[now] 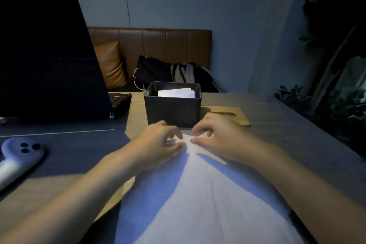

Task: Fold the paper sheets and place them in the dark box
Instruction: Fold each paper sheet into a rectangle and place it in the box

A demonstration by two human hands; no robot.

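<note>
Between the two hands, right under their fingertips, lies the far edge of a white paper sheet (198, 194), which spreads back toward the person beneath both forearms. The left hand (158, 140) has its fingers curled down onto that edge, and the thumb and forefinger seem to pinch a corner, though blur makes the grip hard to read. The right hand (215, 134) mirrors it, thumb stretched along the paper and fingers bent over the same edge, apparently nipping it too.

Just beyond the knuckles stands the dark box (172, 111), with folded sheets (176, 92) already showing above its rim, so some of the job looks done and this sheet is probably at the start of its fold.

To fold it well, I would bring the two pinched corners squarely onto the opposite ones, check the side edges line up, then hold one end down while the other hand runs flat along the crease. The sheet is thin and limp, so a lopsided pull would probably skew it.

Behind the right hand a wooden board (237, 115) lies just beside the box. Well out past the left hand sit a dark laptop (49, 55) and a pale handheld device (17, 156) on the table (287, 128).
</note>
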